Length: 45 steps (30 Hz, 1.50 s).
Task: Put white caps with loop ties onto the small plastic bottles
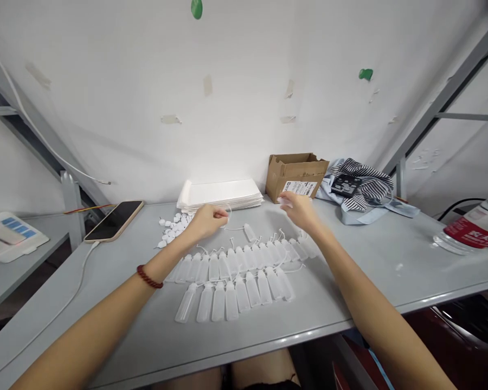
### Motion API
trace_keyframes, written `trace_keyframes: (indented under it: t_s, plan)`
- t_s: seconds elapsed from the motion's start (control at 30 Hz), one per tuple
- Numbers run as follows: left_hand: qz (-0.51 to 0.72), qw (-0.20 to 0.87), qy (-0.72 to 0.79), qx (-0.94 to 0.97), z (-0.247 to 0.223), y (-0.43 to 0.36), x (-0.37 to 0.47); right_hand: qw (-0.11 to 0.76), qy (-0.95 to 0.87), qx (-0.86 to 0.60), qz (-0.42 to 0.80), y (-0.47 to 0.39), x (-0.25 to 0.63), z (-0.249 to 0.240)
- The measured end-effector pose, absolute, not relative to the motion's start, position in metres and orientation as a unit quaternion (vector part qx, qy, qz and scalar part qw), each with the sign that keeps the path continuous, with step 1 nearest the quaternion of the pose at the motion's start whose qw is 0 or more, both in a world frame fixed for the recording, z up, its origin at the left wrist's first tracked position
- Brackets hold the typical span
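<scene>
Forearms point(106, 330) come in from the lower corners of the head view and cross the front edge of the bench point(398, 244), the left one with a red-brown bracelet point(149, 277) near its wrist. Both slant inward, elbows wide, wrists over the bench's rear half. The left hand point(209, 219) has its fingers curled in, thumb and fingertips pinching what looks like a thin pale strip point(230, 213). The right hand point(297, 209), a little blurred, closes its fingertips on a small translucent piece point(284, 201), too unclear to name, in front of the cardboard box point(276, 181) at the rear edge.

Between the hands and the front edge lie two rows of translucent bottles point(231, 300), the shorter row nearer that edge; one loose bottle point(250, 233) sits behind them. White caps point(174, 227) are heaped beside the left hand, in front of a white stack point(225, 192) along the rear edge.

As I judge it, small parts are being handled one by one, each hand on its own piece. The next move calls for light, steady fingertips and wrists held above the rows, since a low sleeve-line sweep could topple their order.
</scene>
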<state>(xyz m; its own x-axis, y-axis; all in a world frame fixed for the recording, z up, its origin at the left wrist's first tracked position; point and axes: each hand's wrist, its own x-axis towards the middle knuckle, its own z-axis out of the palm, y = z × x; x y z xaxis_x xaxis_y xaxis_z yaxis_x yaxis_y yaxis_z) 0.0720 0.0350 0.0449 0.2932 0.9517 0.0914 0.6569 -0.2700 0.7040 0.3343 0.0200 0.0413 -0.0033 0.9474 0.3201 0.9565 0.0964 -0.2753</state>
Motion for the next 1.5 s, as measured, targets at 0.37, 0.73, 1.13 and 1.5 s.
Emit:
trace_keyframes:
  t_s: [0.37, 0.73, 1.13, 1.5]
  plan:
    - [0.386, 0.542, 0.444, 0.6, 0.042, -0.023, 0.04, 0.312, -0.875, -0.37, 0.018, -0.043, 0.241, 0.027]
    - [0.437, 0.555, 0.441, 0.553, 0.041, -0.035, 0.05, 0.365, -0.856, -0.366, -0.011, -0.041, 0.239, 0.022]
    - [0.462, 0.453, 0.459, 0.609, 0.038, -0.046, 0.059, 0.32, -0.855, -0.408, -0.019, -0.046, 0.237, 0.019]
    - [0.484, 0.43, 0.42, 0.636, 0.033, -0.049, 0.064, 0.392, -0.829, -0.397, -0.025, -0.045, 0.234, 0.014]
